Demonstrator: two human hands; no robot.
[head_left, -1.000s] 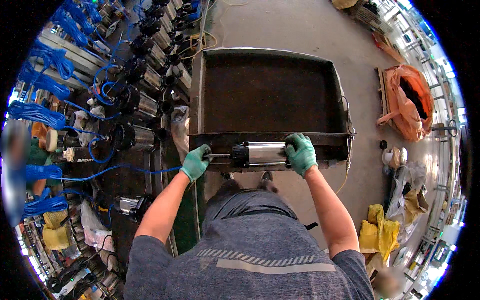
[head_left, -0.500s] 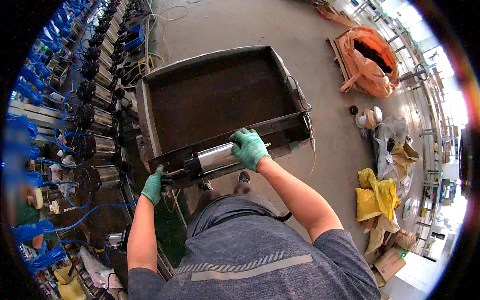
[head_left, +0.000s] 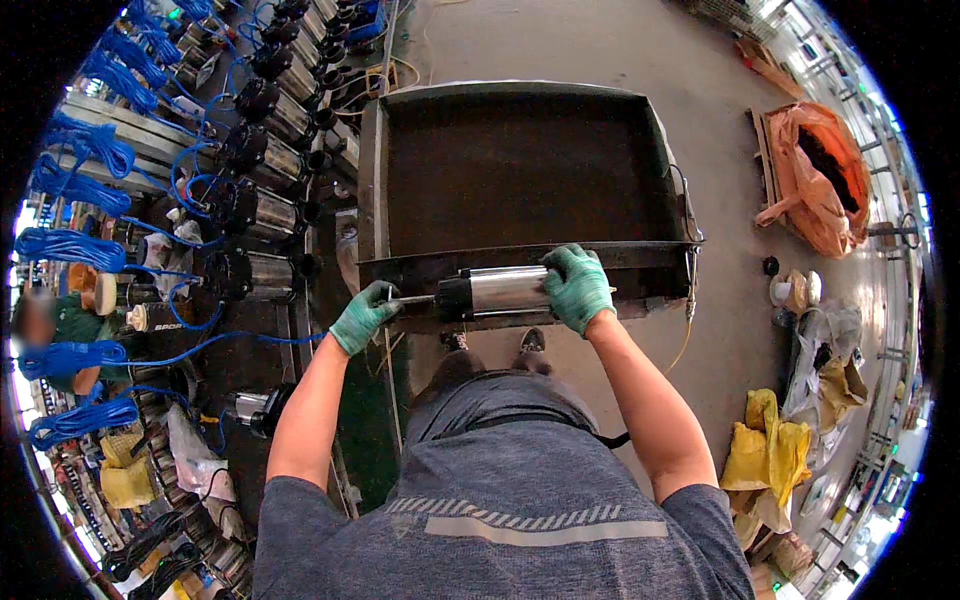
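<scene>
A steel cylinder motor (head_left: 508, 288) with a black end piece (head_left: 455, 297) lies sideways along the near ledge of a dark metal tank (head_left: 375, 190). From its black end a thin metal rod (head_left: 415, 299) sticks out to the left. My left hand (head_left: 363, 318), in a green glove, is closed round the outer end of that rod. Over the motor's right end my gloved right hand (head_left: 580, 290) is wrapped, with the palm hiding part of the casing. A small tip (head_left: 612, 290) shows just past the right fingers.
Rows of similar motors (head_left: 265, 210) with coiled blue cables (head_left: 85, 205) stand along the left. A person (head_left: 75, 320) is at the far left. An orange sack (head_left: 815, 180) on a pallet, yellow bags (head_left: 765, 450) and plastic wrapping lie to the right. A hose (head_left: 690, 320) hangs at the tank's right corner.
The whole view has swung, so tank and motor appear farther right and more level. Both hands keep their holds at the rod and the motor's right end.
</scene>
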